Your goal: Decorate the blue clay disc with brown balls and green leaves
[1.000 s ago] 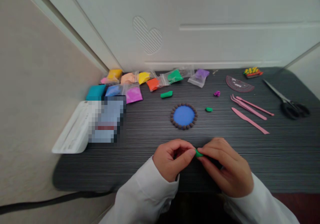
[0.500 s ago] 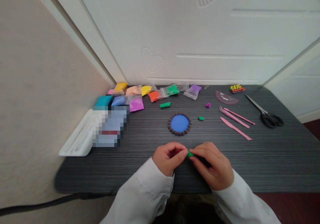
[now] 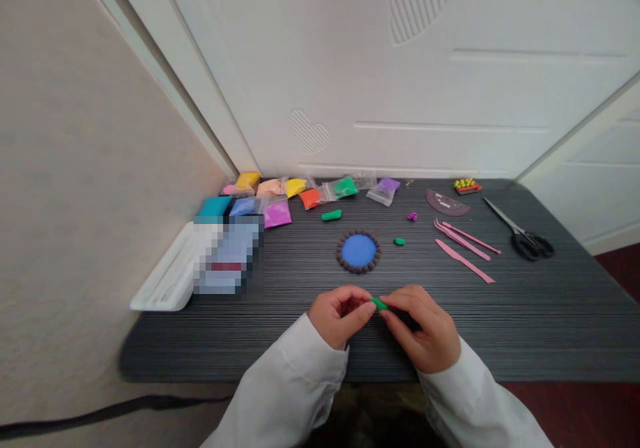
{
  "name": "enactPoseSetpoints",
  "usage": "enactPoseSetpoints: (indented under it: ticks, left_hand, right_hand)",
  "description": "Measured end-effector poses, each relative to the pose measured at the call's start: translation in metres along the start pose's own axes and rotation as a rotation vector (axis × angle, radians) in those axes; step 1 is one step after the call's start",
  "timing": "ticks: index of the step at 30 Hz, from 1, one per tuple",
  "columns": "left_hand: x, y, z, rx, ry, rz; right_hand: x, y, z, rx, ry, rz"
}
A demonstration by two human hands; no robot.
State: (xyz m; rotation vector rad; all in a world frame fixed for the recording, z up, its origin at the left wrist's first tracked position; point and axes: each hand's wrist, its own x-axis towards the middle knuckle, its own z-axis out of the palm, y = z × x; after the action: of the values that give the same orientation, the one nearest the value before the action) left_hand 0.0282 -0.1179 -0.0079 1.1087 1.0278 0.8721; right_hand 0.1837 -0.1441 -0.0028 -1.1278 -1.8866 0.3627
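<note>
A small piece of green modelling clay is pinched between both hands, just above the front part of the dark table. My left hand grips its left end with thumb and forefinger. On its right end, the fingertips of my right hand are closed. Beyond the hands lies a flat blue clay disc ringed by small dark brown clay balls. A short green clay piece rests to the right of the disc, and a longer green clay roll lies behind it.
Bagged coloured clay lines the back left. A white tray and a blurred-out flat item lie left. On the right are pink modelling tools, a protractor, black-handled scissors and a purple clay bit.
The view has shifted slightly. Both hands keep their pinch on the green clay, and a little more of the clay shows between the fingertips.
</note>
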Motion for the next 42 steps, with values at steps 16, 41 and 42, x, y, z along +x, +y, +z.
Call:
enactPoseSetpoints:
  ticks: [16,41,42]
  left_hand:
    - [-0.0004,-0.0007,-0.0012,0.081,-0.030,0.046]
    - [0.0014,-0.0004,-0.0021,0.184,-0.015,0.194]
    - [0.0014,-0.0004,-0.0019,0.178,-0.013,0.190]
  right_hand:
    - [0.0002,-0.0015,-0.0010,-0.020,0.010,0.029]
    - [-0.0001,-0.0033,-0.0020,-0.005,-0.007,0.025]
    - [-0.0002,-0.0029,-0.0020,-0.004,-0.010,0.019]
